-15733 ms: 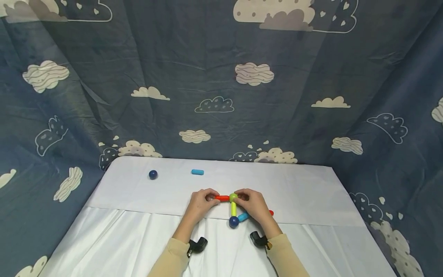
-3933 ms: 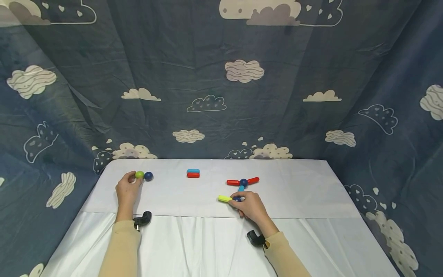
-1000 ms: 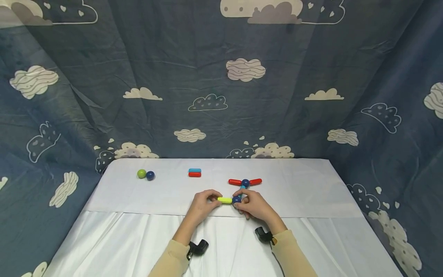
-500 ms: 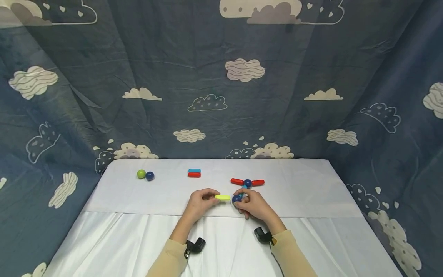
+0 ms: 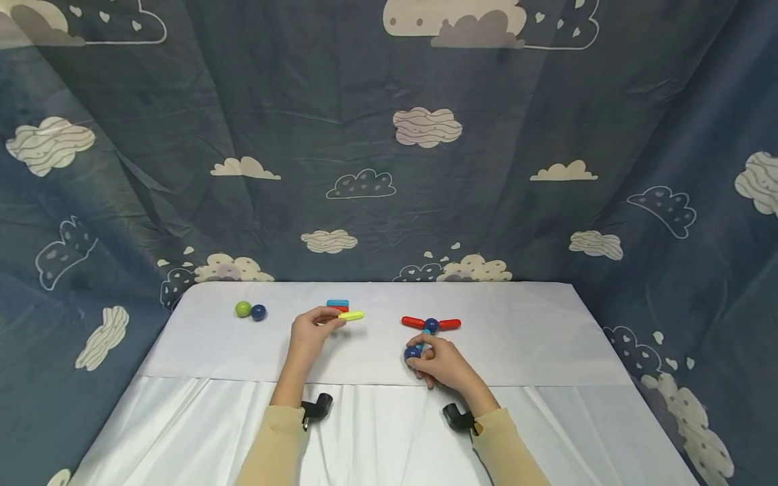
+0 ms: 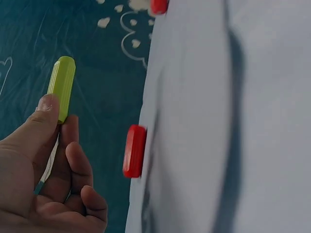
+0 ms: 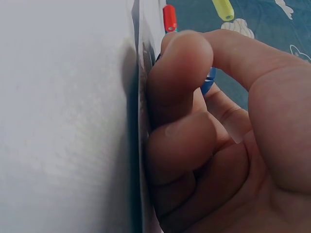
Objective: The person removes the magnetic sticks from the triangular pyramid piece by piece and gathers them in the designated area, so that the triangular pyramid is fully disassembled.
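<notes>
My left hand (image 5: 313, 331) pinches a yellow rod (image 5: 351, 316) by one end, held up just in front of a red rod (image 5: 340, 308) and a light-blue rod (image 5: 338, 303) lying side by side. In the left wrist view thumb and index finger grip the yellow rod (image 6: 62, 87). My right hand (image 5: 444, 363) holds a dark-blue ball (image 5: 412, 353) between thumb and fingers. From that ball a blue rod, partly hidden by the fingers, runs back to a second dark-blue ball (image 5: 431, 325), which has a red rod (image 5: 414, 322) on its left and another red rod (image 5: 450, 325) on its right.
A green ball (image 5: 243, 309) and a dark-blue ball (image 5: 258, 312) sit together at the back left of the white-covered table (image 5: 516, 344). A dark cloud-patterned curtain (image 5: 365, 101) rises behind the table and along both sides.
The left hand has pulled the yellow rod off the front blue ball and carried it left and back towards the loose rods. The right hand keeps its hold on that ball.
</notes>
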A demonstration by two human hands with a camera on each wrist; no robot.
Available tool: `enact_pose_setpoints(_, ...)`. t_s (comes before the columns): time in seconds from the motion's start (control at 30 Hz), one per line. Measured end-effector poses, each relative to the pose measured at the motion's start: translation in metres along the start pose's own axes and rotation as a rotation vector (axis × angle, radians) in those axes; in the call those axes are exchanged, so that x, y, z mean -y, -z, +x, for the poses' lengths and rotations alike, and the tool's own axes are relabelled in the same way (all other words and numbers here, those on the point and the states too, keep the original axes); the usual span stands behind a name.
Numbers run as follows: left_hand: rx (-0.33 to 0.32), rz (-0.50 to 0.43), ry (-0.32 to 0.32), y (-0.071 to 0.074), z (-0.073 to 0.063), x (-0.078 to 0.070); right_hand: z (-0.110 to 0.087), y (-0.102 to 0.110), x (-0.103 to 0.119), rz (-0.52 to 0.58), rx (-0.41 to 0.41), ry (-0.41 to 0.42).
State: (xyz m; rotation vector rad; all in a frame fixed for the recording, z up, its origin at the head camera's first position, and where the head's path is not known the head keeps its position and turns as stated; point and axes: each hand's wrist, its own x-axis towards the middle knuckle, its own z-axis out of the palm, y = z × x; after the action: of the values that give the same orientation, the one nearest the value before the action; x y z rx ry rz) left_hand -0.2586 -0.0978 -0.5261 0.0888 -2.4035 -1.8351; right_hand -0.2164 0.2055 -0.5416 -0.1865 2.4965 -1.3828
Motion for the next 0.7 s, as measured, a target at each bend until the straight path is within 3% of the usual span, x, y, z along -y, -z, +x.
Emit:
enact_pose_setpoints(0.17, -0.049, 0.004, 0.015, 0.011, 0.016, 0.001, -0.001, -0.001, 0.000, 0.011, -0.001, 0.005)
enact_pose_setpoints(0.37, -0.076, -0.013, 0.046, 0.016, 0.030, 0.014, -0.001, -0.002, 0.001, 0.003, -0.004, 0.003)
enact_pose_setpoints(0.7, -0.083, 0.112, 0.025, 0.018, 0.035, 0.029, -0.001, -0.002, 0.002, 0.002, -0.012, -0.004)
